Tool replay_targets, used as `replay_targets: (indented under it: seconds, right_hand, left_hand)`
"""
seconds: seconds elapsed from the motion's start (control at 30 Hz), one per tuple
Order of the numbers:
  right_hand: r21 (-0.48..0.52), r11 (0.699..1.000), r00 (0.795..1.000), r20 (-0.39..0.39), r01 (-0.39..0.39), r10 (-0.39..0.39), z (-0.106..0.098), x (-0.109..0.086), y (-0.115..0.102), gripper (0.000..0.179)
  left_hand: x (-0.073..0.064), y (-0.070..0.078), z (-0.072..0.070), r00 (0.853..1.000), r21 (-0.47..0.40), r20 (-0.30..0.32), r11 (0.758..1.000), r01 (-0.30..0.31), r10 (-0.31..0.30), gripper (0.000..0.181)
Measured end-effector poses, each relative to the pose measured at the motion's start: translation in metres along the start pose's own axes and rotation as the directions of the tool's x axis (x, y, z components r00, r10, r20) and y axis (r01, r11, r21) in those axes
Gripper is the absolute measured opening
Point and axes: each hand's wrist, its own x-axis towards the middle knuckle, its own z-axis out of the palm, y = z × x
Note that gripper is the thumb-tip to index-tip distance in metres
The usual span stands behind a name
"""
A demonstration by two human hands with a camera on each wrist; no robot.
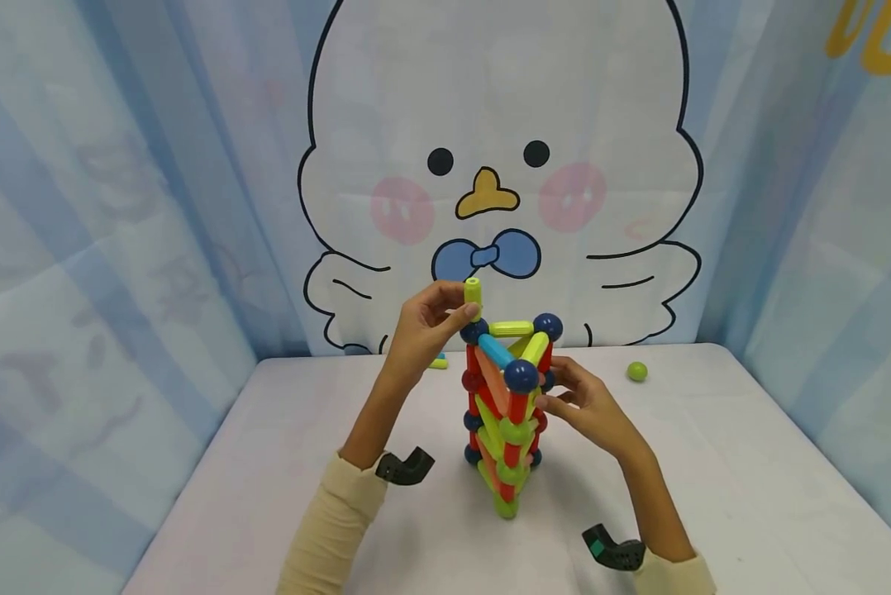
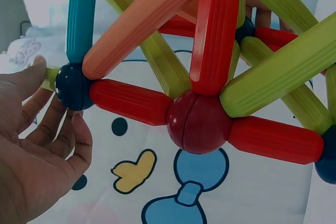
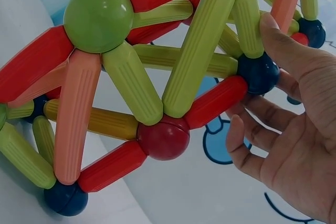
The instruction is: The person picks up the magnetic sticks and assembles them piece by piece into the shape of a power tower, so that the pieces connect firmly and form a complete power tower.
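A tall triangular tower (image 1: 516,431) of magnetic rods and balls stands upright on the table, in red, yellow-green, salmon and blue. At its top left corner, my left hand (image 1: 431,326) pinches a short yellow-green rod (image 1: 473,296) that stands on end on a dark blue ball (image 2: 73,86). My right hand (image 1: 593,411) holds the tower's right side below the top. In the right wrist view its thumb lies against a yellow-green rod (image 3: 249,22), and its fingers reach behind a dark blue ball (image 3: 258,73).
A loose green ball (image 1: 637,372) lies at the table's back right. Behind my left hand, a loose yellow-green rod (image 1: 438,364) and something blue are partly hidden. A printed curtain (image 1: 602,91) hangs behind the white table (image 1: 282,430).
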Motion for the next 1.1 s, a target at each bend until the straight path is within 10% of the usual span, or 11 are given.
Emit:
replay_targets:
  seconds: [0.4, 0.57, 0.83, 0.97, 1.1]
  right_hand:
    - [0.002, 1.000, 1.000, 0.012, -0.023, 0.023, -0.001, -0.001, -0.001, 0.044]
    - [-0.003, 1.000, 1.000, 0.009, -0.027, 0.027, -0.002, 0.001, 0.000, 0.043]
    - [0.004, 1.000, 1.000, 0.009, -0.024, 0.023, -0.002, 0.003, 0.001, 0.042]
    - [0.014, 0.999, 0.999, 0.022, -0.035, 0.035, 0.000, 0.002, 0.001, 0.042]
    - [0.010, 0.999, 0.999, 0.024, -0.038, 0.037, -0.001, 0.001, 0.000, 0.042]
  left_hand:
    - [0.003, -0.015, -0.008, 1.000, 0.024, -0.002, 0.999, -0.025, 0.026, 0.042]
    - [0.008, -0.049, -0.018, 0.990, 0.126, -0.085, 0.985, 0.118, -0.108, 0.037]
    - [-0.008, -0.142, -0.040, 0.904, 0.447, -0.170, 0.787, 0.426, -0.393, 0.021]
    - [-0.027, -0.182, -0.045, 0.860, 0.542, -0.169, 0.683, 0.489, -0.481, 0.023]
    - [-0.034, -0.201, -0.044, 0.855, 0.635, -0.139, 0.618, 0.464, -0.499, 0.035]
